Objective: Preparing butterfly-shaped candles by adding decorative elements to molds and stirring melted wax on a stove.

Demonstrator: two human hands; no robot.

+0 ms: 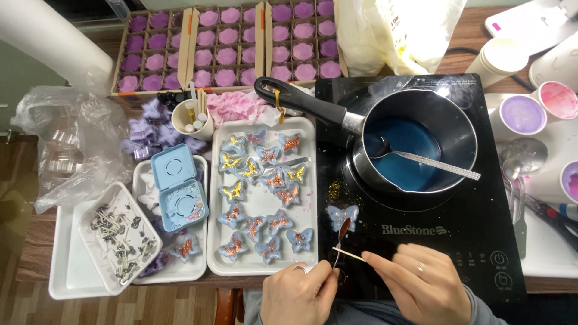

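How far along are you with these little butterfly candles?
Done: about seventeen blue butterflies on the white tray already carry gold or copper glitter.

In hand: one butterfly sits on the black cooktop; the left hand holds a small spoon over it, and the right hand holds a thin stick against the spoon.

Left: blue wax remains in the saucepan.

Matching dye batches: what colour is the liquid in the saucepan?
Blue, seen in the head view: the liquid in the saucepan.
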